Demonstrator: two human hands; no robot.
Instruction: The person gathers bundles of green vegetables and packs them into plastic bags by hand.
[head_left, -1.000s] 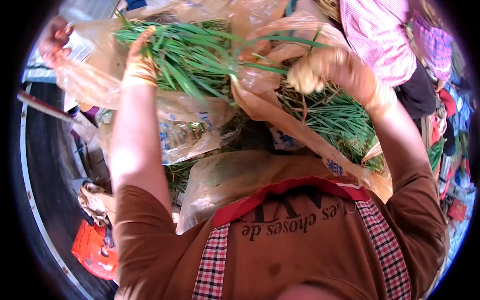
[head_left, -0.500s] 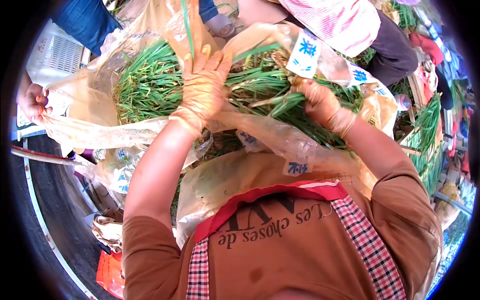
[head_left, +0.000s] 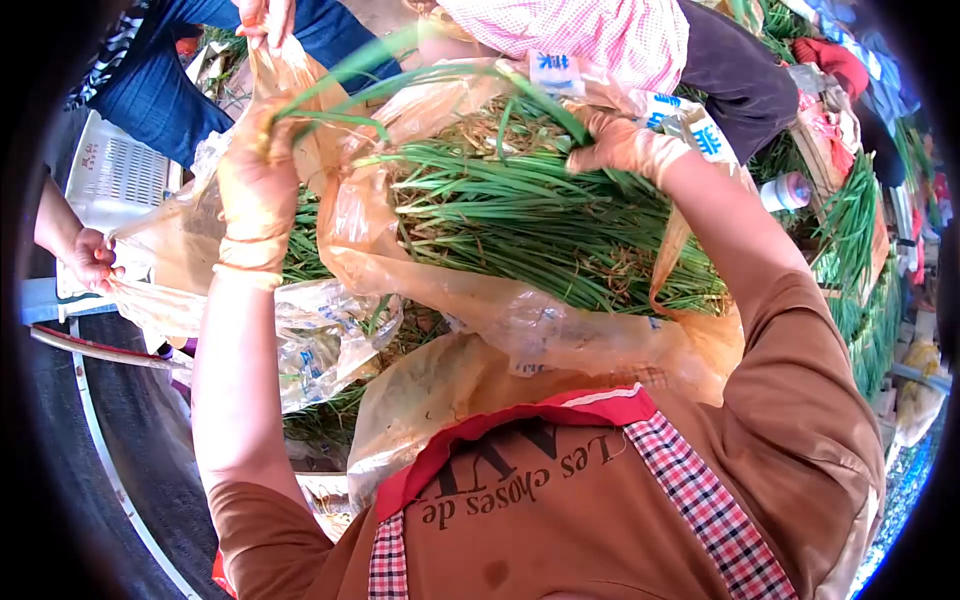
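Long green stalks that look like scallions [head_left: 510, 215] lie heaped in a thin orange plastic bag [head_left: 430, 275] in front of me. My left hand [head_left: 257, 190], in a thin pale glove, is raised at the bag's left side. Its fingers are closed on the ends of a few scallion leaves [head_left: 350, 70], which arch toward the right. My right hand [head_left: 625, 147], gloved too, is closed around a small bunch of scallions [head_left: 545, 105] above the heap's upper right. What lies inside its palm is hidden.
Another person's hand [head_left: 95, 258] grips the bag's edge at the left, and a second hand [head_left: 265, 18] holds plastic at the top. A white crate [head_left: 120, 165] stands at upper left. Someone in a pink checked garment [head_left: 590, 40] sits opposite. More scallions [head_left: 850, 225] lie at right.
My left hand has gone from spread over the bag to raised farther left, closed on leaves. My right hand has moved up and slightly left. More of the heap shows, and another hand appears at top.
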